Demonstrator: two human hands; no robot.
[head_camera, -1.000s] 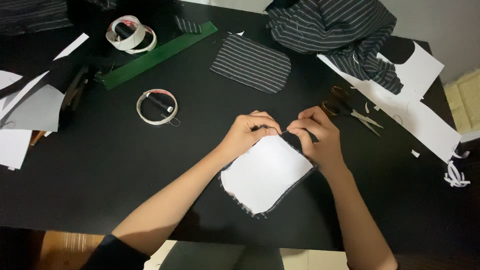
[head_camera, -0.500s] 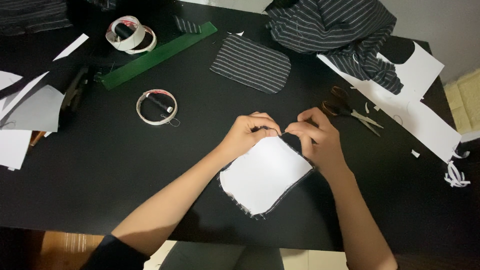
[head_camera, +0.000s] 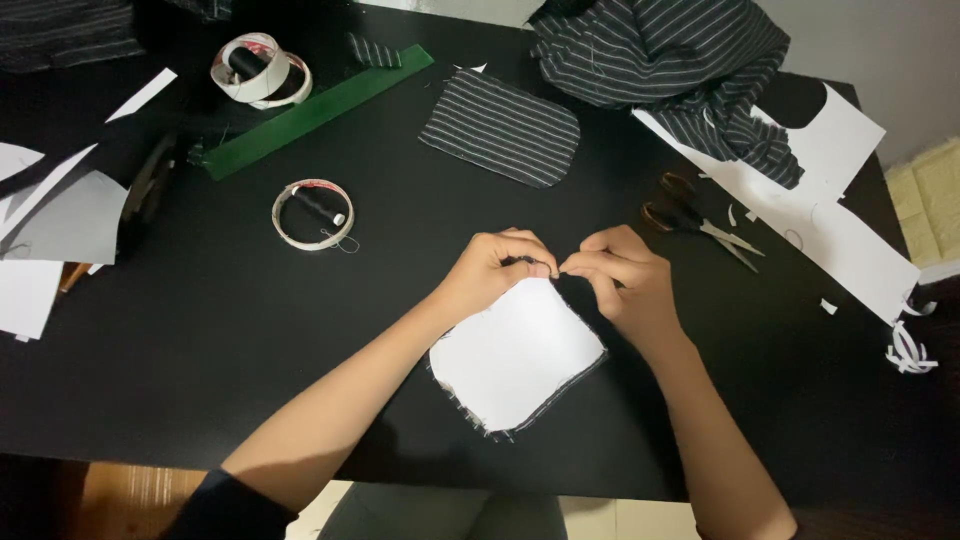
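Observation:
A white-faced fabric patch (head_camera: 515, 352) with a frayed dark striped edge lies on the black table (head_camera: 230, 370) in front of me. My left hand (head_camera: 495, 268) pinches its upper edge with fingers closed. My right hand (head_camera: 625, 280) meets it fingertip to fingertip at the same top corner, also pinching the fabric edge. Whether a needle or pin is between the fingers is too small to tell.
A second striped patch (head_camera: 503, 128) lies farther back, with a heap of striped cloth (head_camera: 680, 60) and white paper patterns (head_camera: 830, 200) at the right. Scissors (head_camera: 700, 222) sit right of my hands. A green ruler (head_camera: 315, 112), tape rolls (head_camera: 255, 70) and a thread spool (head_camera: 315, 212) are at the left.
Both hands have stayed at the patch's top corner; the right fingertips shifted slightly left to meet the left hand's fingertips. The patch has barely moved.

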